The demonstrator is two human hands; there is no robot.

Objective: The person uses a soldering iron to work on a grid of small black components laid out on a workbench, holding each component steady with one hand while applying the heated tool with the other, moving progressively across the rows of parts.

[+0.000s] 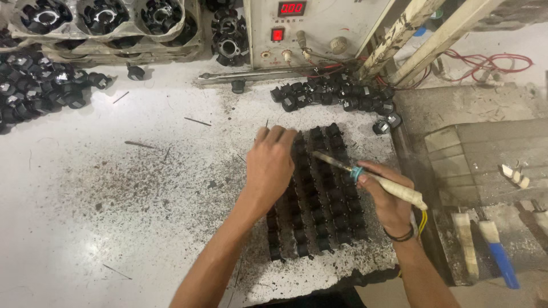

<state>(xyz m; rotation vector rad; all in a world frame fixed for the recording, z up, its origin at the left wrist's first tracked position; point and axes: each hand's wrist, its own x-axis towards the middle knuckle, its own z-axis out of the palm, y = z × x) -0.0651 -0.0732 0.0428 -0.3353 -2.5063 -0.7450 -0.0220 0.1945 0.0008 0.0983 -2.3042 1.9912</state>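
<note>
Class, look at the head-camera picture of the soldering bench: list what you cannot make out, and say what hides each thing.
- Left hand: its fingertips' contact with the rows of small black parts is hidden by the hand's own back.
- Soldering iron in the right hand: the tip's exact touch point is too small to tell.
- Trays of black round parts: cut off by the top edge.
- Blue-handled tool: its lower end is hard to make out near the bottom edge.
</note>
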